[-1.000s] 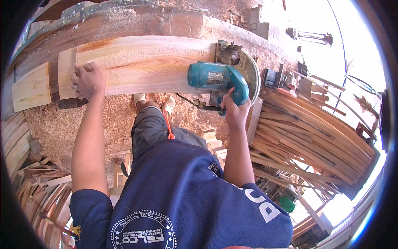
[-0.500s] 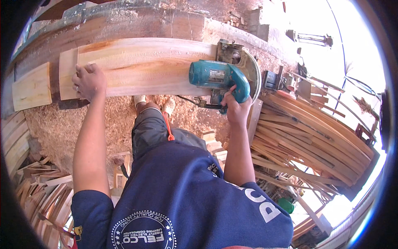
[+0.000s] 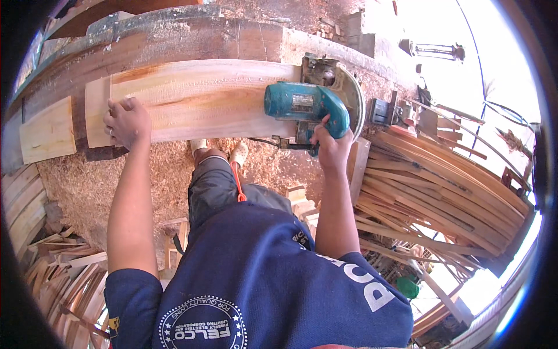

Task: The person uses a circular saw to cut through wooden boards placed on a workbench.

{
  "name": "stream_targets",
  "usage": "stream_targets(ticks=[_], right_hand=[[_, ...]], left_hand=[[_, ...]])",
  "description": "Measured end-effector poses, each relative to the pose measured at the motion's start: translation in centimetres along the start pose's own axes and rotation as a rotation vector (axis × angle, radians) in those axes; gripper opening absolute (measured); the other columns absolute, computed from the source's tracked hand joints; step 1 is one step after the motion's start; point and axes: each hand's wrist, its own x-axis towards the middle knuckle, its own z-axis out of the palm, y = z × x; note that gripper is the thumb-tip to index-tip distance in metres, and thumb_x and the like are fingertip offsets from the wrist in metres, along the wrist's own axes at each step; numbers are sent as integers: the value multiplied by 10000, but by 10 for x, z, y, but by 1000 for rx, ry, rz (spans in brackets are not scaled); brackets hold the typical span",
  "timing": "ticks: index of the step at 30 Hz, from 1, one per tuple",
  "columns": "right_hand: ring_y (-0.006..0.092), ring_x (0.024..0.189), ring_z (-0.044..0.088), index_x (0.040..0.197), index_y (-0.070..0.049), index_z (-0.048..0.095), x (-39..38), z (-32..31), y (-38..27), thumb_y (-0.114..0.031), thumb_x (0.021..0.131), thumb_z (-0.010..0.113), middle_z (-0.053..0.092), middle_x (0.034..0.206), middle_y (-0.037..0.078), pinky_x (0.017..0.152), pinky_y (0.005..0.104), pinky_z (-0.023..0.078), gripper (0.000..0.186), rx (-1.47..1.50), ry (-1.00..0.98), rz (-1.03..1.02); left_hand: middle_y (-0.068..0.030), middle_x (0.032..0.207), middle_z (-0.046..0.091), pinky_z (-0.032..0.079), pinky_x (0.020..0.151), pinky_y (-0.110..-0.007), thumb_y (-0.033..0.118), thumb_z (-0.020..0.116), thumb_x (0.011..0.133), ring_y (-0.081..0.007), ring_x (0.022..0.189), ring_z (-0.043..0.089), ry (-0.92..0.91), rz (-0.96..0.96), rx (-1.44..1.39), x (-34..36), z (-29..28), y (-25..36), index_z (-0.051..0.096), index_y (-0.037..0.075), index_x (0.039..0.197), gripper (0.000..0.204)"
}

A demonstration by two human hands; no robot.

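A teal circular saw [image 3: 296, 101] sits at the right end of a pale wooden board [image 3: 203, 99], its round guard outermost. My right hand [image 3: 333, 142] is wrapped round the saw's rear handle. My left hand [image 3: 129, 122] lies on the board near its left end, fingers curled at a seam where a narrower strip of wood [image 3: 97, 110] shows beyond. What lies under the left fingertips is hidden. The saw's blade cannot be seen, and whether it is spinning cannot be told.
A short wood piece [image 3: 49, 131] lies left on the workbench [image 3: 192, 41]. A dark cord [image 3: 264, 140] trails from the saw. Sawdust [image 3: 93, 180] covers the floor by my feet. Stacked wood strips [image 3: 442, 192] stand at right, offcuts [image 3: 70, 291] at lower left.
The board and bench sit slightly lower in the picture, as the view has shifted a little. Both hands keep their places on the board and saw.
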Motion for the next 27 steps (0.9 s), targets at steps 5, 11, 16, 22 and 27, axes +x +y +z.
stream_targets(ticks=[5,11,16,22,27], right_hand=[[108,594,600,985,-31,626,6,1,-1,8,855,643,631,719,25,560,270,479,137,0,-16,-20],[111,589,601,968,-20,627,8,1,-1,2,844,644,629,707,23,563,281,486,127,9,-41,-51],[105,588,585,970,-26,631,15,4,-5,-18,843,645,621,705,15,564,276,478,128,-16,-19,-45],[96,612,597,1039,-11,646,43,16,-7,-39,825,669,641,769,35,566,274,482,218,25,-27,-109],[163,842,685,1179,-3,672,5,-10,8,-69,812,678,715,962,83,783,329,560,373,-217,71,-157]], left_hand=[[-177,1527,443,369,1104,-623,498,435,999,-424,1365,437,2,-7,-5,-1,1,-2,450,149,1560,661],[-158,1537,438,363,1113,-614,509,425,995,-410,1380,432,-21,-40,26,-1,2,-2,427,152,1575,681],[-162,1535,435,356,1108,-627,494,431,993,-411,1371,435,-23,-33,-4,-3,-2,0,431,158,1571,669],[-180,1538,428,337,1118,-630,480,433,993,-397,1389,419,17,-33,-49,2,-2,1,408,180,1579,659],[-179,1543,438,342,1121,-626,496,462,989,-394,1418,413,-24,-40,-77,0,0,14,410,192,1575,662]])
